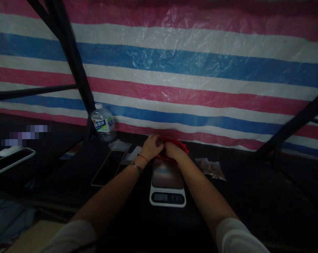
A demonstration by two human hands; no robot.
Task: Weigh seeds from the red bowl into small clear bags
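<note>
— Hands first: where are they?

— Both meet just behind the kitchen scale [167, 184], at its far edge. The left hand [150, 147] and the right hand [173, 149] are on a red bag [178, 144] that sits bunched between them, touching the back of the scale.

— And the grip on each side?

— The left hand's fingers are curled and pressed together on the bag's left edge, pinching the red material. The right hand is closed over the bag too, though its fingertips are hidden under the fabric, so I cannot tell how tightly.

— What lies around the scale?

— It stands on a dark desk [243, 196]; its platform is bare and the display faces the person. Left of the scale lies a phone [108, 167], screen up and dark. Behind the phone, further left of the scale, stands a clear water bottle [103, 123], upright with a white cap. Between bottle and scale are a few small clear pouches [120, 144], flat on the desk. Right of the scale lies a small clear packet [211, 167] with brownish contents, apart from it.

— Behind everything?

— A red, white and blue striped tarp [190, 63] hangs beyond the scale.
</note>
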